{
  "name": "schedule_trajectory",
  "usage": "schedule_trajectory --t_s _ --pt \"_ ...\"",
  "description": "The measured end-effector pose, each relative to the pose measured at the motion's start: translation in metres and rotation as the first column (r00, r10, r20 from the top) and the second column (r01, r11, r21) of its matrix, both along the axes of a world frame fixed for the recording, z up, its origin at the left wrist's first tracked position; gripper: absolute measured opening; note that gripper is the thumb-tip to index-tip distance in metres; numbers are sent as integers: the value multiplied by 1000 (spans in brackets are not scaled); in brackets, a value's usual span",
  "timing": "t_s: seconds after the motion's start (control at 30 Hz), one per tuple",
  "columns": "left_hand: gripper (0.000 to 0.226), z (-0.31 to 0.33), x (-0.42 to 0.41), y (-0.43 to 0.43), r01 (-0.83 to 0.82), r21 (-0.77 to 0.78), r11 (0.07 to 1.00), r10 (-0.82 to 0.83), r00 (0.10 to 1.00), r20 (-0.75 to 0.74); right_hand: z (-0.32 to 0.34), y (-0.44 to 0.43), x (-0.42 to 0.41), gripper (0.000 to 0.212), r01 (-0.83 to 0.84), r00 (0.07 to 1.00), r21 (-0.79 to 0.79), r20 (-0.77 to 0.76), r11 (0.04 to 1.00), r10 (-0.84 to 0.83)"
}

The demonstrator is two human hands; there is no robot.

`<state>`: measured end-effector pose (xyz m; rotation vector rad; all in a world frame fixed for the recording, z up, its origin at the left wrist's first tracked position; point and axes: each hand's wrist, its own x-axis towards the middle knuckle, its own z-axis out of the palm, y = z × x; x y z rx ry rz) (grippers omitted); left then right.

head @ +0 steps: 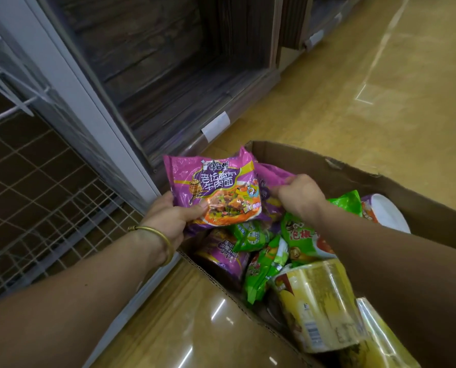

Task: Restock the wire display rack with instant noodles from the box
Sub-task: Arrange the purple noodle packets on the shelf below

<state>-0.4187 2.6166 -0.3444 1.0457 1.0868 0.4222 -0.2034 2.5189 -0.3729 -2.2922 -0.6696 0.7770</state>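
Observation:
An open cardboard box (354, 171) stands on the floor, filled with purple and green noodle packets and yellow cup noodles (317, 304). My left hand (168, 219) grips a purple noodle packet (216, 189) by its lower left edge, lifted above the box's left side. My right hand (298, 195) pinches a second purple packet (272, 173) that lies just behind the first. Green packets (264, 264) lie under my right forearm. The white wire display rack (43, 208) is at the left, its lower baskets holding nothing that I can see.
A white upright post (88, 102) separates the wire rack from dark wooden shelving (168, 62) with a white price label. Glossy yellow floor stretches to the right and in front of the box. A white-lidded cup (386, 211) sits at the box's far right.

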Motion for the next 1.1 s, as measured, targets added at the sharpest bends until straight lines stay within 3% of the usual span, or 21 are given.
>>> schedule_trajectory --t_s 0.07,0.13,0.3,0.6,0.77,0.93,1.1 --pt "35 -2 -2 -1 2 1 1000 -2 1000 -11 11 -8 2 24 168 974 180 -185 969 -135" --pt "35 -4 -4 -2 -2 13 1000 3 1000 -17 20 -15 6 13 292 922 264 -335 919 -196" --pt "35 -7 -13 -5 12 28 1000 -10 999 -42 37 -41 10 8 342 842 248 -509 906 -178" --pt "43 -13 -14 -16 125 69 990 -119 989 -90 36 -89 10 30 444 829 102 -423 890 -365" --pt "42 -16 -15 -19 123 91 988 -114 989 -100 30 -92 -4 50 370 837 55 -454 927 -307" --pt "44 -18 -19 -14 143 83 986 -135 986 -96 23 -79 -15 49 391 878 -23 -291 920 -381" --pt "36 -14 -19 -16 119 82 989 -111 989 -99 28 -73 -23 23 382 890 -22 -263 924 -374"
